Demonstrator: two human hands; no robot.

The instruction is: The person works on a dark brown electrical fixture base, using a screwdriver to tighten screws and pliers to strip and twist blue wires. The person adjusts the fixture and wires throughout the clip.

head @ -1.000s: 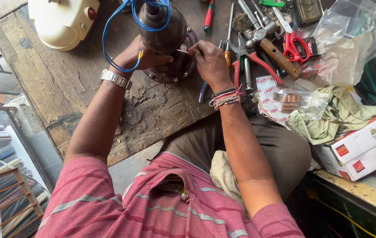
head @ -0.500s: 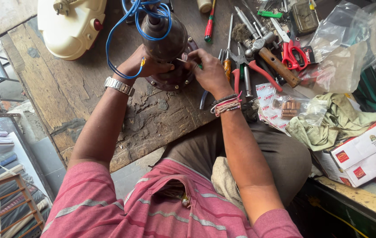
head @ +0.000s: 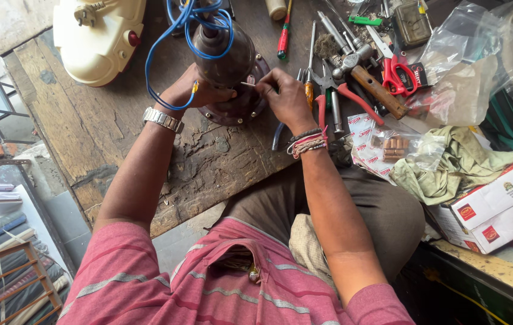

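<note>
Hands meet on a dark brown, dome-shaped metal motor housing [head: 227, 66] standing on its flanged base on the worn, cracked wooden workbench [head: 82, 126]. The left hand [head: 193, 90] is wrapped against the near-left side of the dome, fingers closed on it, steadying it. The right hand [head: 286, 96] sits just to the right of the left one, thumb and forefinger pinched together on a thin pale wire end [head: 248, 84] that runs between the two hands. A loop of blue insulated wire [head: 169, 45] rises from the top of the housing and hangs down past the left wrist and its silver metal watch [head: 162, 119].

Beyond the right hand lies a clutter of tools: a red-handled pair of pliers [head: 344, 90], a wooden-handled hammer [head: 371, 81] and red-handled scissors [head: 396, 69]. Beyond the left hand stands a cream plastic appliance casing [head: 97, 39].

As a judgement, the thin strand could snap or slip from the pinch if pulled too hard, and the dangling blue loop could snag on the left wrist and tug the housing over, since only one hand braces it.
</note>
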